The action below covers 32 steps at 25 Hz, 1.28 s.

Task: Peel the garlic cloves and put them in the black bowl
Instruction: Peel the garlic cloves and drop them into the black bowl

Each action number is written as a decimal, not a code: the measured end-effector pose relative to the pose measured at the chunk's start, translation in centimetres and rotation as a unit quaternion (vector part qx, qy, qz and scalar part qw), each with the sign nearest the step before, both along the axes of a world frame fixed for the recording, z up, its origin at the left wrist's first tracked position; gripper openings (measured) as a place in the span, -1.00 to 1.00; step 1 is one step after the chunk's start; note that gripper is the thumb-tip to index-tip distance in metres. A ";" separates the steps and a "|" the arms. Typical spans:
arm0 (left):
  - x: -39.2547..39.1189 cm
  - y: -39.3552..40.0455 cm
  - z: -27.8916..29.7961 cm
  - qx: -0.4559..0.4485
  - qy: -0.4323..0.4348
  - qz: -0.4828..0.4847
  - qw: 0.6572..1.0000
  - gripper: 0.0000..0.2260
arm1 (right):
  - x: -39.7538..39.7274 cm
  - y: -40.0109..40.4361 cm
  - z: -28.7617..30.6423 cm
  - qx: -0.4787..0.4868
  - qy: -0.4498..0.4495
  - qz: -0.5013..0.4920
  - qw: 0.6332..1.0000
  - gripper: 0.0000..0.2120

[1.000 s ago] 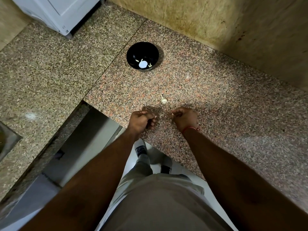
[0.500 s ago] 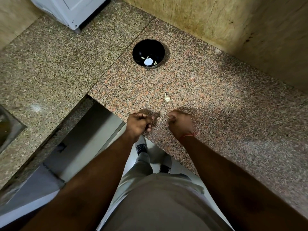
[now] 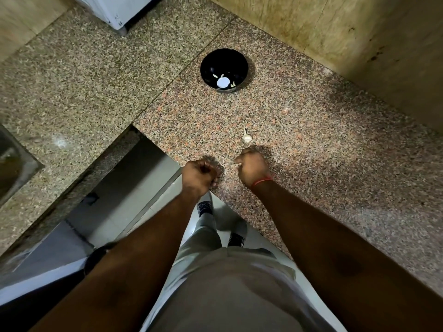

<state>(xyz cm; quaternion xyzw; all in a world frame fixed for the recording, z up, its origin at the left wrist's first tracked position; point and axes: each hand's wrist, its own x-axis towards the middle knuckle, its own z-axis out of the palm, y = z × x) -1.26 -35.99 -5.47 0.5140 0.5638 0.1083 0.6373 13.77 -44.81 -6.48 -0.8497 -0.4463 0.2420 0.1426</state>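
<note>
Papery-skinned pale garlic clove [image 3: 247,138] on speckled granite tabletop [image 3: 311,164]: light, firm, slippery; best pinched at stem. Both hands' fingers [image 3: 242,161] curled (contents unclear).

Single head-worn wide-angle view, directed forward and steeply down.
The granite counter [image 3: 311,164] is seen from above at arm's reach; forearms enter from the bottom edge; no second view is provided.
</note>
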 end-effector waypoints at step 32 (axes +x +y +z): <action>-2.9 -2.2 -1.6 0.166 0.039 -0.032 0.985 -0.92 | -2.3 -2.9 -0.8 0.164 0.448 -0.296 0.828 -0.78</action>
